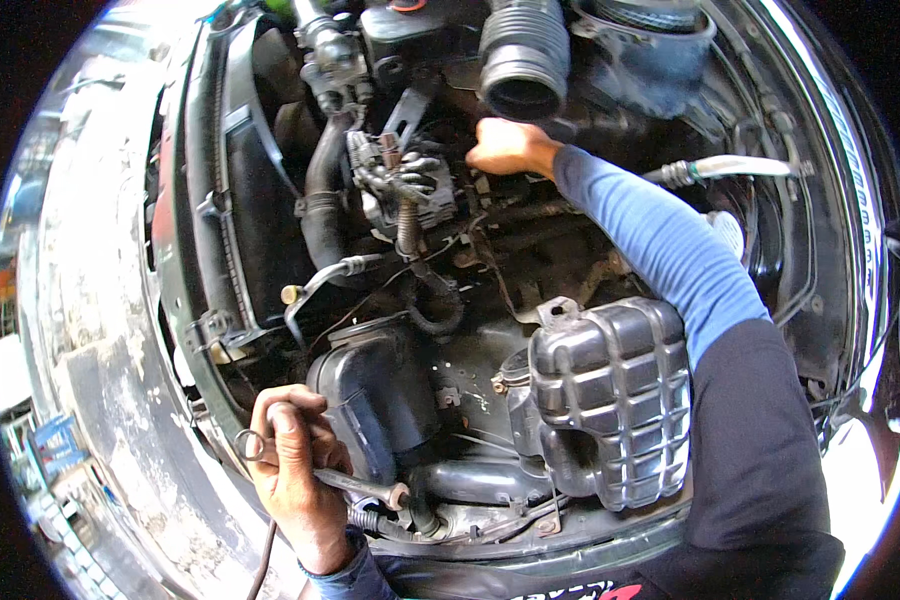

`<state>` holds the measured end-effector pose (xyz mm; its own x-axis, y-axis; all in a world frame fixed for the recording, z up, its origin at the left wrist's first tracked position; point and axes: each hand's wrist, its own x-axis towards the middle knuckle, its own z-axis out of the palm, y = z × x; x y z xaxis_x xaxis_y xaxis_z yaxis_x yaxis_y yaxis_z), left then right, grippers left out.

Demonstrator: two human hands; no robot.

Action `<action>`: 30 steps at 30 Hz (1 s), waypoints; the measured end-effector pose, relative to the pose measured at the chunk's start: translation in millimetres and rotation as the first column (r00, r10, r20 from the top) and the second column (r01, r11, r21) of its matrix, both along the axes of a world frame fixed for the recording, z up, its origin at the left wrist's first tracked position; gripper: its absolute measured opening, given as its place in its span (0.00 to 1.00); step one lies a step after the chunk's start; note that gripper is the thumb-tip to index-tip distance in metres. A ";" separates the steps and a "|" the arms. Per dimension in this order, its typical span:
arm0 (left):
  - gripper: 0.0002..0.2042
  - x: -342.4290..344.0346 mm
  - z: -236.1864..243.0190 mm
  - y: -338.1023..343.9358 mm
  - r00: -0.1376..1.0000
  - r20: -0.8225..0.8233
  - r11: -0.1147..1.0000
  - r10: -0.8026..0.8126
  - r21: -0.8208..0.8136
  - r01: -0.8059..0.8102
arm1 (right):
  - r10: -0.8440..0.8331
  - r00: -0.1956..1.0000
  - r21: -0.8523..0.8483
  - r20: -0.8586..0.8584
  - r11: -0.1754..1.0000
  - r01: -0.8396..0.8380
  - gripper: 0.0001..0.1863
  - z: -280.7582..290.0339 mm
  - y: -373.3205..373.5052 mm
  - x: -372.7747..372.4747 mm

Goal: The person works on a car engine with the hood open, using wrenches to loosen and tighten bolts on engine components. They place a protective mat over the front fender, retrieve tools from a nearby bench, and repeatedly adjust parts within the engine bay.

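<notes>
In the lower left, my left hand (295,470) grips a metal wrench (365,487), its fingers curled round it; a ring end shows at the left and a shank reaches right over the black plastic reservoir (370,400). My right hand (505,148) reaches deep into the engine bay, just below the open end of a ribbed black intake hose (520,55). Its fingers are curled down among engine parts, and what they hold or touch is hidden. Left of it stands a cluster of wires and connectors (400,185).
A ribbed black airbox (610,400) sits at the lower right beside my forearm. The radiator (210,220) runs along the left, with a pale, worn ground (100,300) beyond it. A round metal housing (650,60) is at the upper right; a pale hose (730,168) lies below it.
</notes>
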<state>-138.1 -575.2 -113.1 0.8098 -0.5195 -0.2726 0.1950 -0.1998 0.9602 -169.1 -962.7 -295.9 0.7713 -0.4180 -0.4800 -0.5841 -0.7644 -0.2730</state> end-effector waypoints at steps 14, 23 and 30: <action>0.13 2.3 15.8 3.1 0.993 -0.114 0.998 -0.026 0.061 0.033 | -0.220 0.967 -0.008 0.131 0.975 0.222 0.23 -13.3 -13.7 7.3; 0.12 4.9 19.2 11.4 0.995 -0.098 0.999 -0.030 0.033 0.033 | -0.116 0.979 0.087 -0.170 0.987 0.132 0.22 -18.2 47.7 -29.6; 0.12 3.2 16.7 2.5 0.995 -0.057 0.995 -0.076 0.064 0.080 | 0.347 0.914 0.212 -0.210 0.929 -0.304 0.14 -97.8 69.9 -76.7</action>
